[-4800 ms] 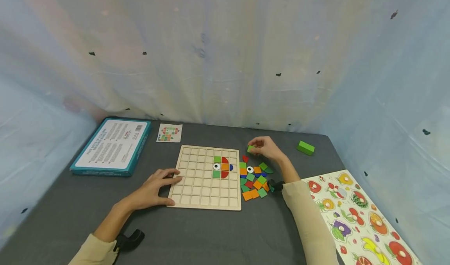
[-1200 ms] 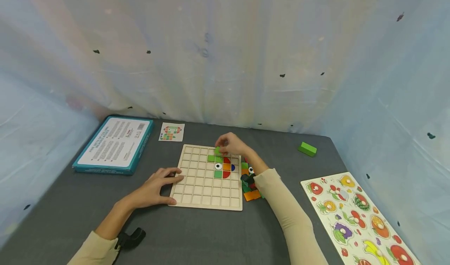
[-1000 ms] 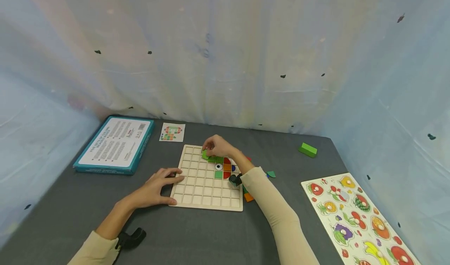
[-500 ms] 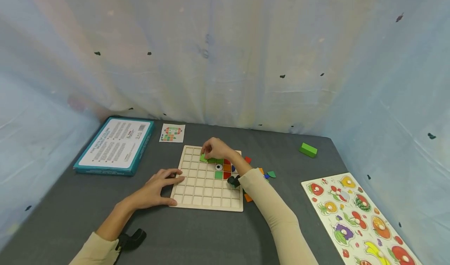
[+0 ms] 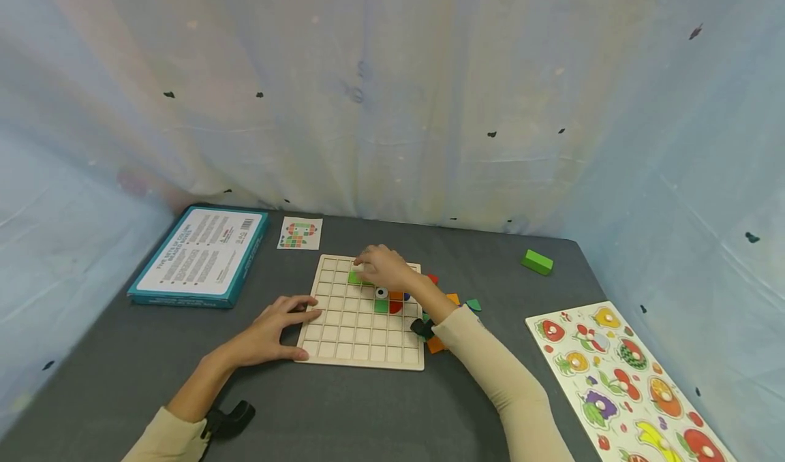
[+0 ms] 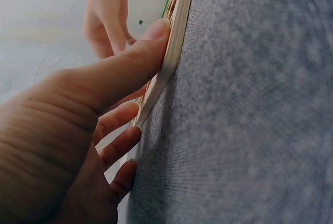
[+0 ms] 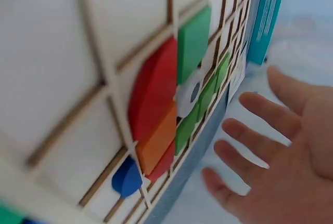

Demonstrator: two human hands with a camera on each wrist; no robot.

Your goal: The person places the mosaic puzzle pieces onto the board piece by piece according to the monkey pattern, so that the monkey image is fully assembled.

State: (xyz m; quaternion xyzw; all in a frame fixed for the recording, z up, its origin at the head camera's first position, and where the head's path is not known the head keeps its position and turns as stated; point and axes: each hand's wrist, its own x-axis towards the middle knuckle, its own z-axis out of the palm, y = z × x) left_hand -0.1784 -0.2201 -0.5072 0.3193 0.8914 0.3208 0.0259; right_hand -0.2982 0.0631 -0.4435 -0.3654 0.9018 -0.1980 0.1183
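A wooden grid board point(image 5: 343, 336) lies flat in front of me. My left hand point(image 5: 268, 332) steadies it by the left side, thumb resting at the near corner and fingertips against the edge. Over the board's far part is my right hand point(image 5: 388, 271), with nothing between its fingers; they stand spread and apart from the tiles in the right wrist view. There, three light green square tiles point(image 7: 207, 97) form a row. Beside them sit an eye tile point(image 7: 188, 93), a darker green square point(image 7: 193, 44), red curved tiles point(image 7: 153, 91), an orange square point(image 7: 157, 136) and a blue half-circle point(image 7: 127, 177).
Loose coloured tiles point(image 5: 437, 344) lie right of the board, partly hidden by the right forearm. A pattern card point(image 5: 300, 233) and a teal box point(image 5: 199, 254) lie at the back left. Farther right are a green block point(image 5: 537, 262) and a fruit peg puzzle point(image 5: 625, 353).
The right hand brought a green square tile from the right, set it at the row's left end and let go, then drew slightly nearer and right. The left hand stayed put.
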